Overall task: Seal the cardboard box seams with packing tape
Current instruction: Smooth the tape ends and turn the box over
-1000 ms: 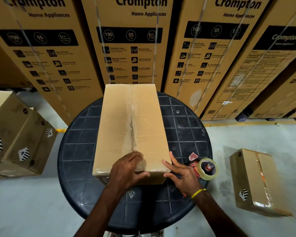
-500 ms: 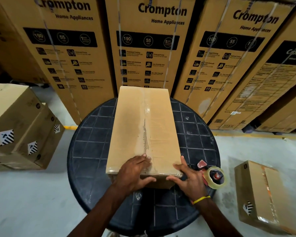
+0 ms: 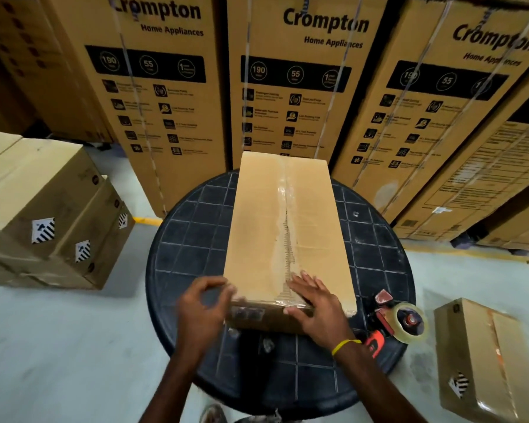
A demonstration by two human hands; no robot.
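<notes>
hands at the cardboard box near end: right hand flat, fingers spread; left hand curled, blurred

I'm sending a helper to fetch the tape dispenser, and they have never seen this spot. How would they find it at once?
Find the round black table in front of the tall Crompton cartons. A long cardboard box lies on it; the tape dispenser sits at the table's near right edge, beside the right hand. It is the only red-and-black tool, carrying a clear tape roll.
</notes>
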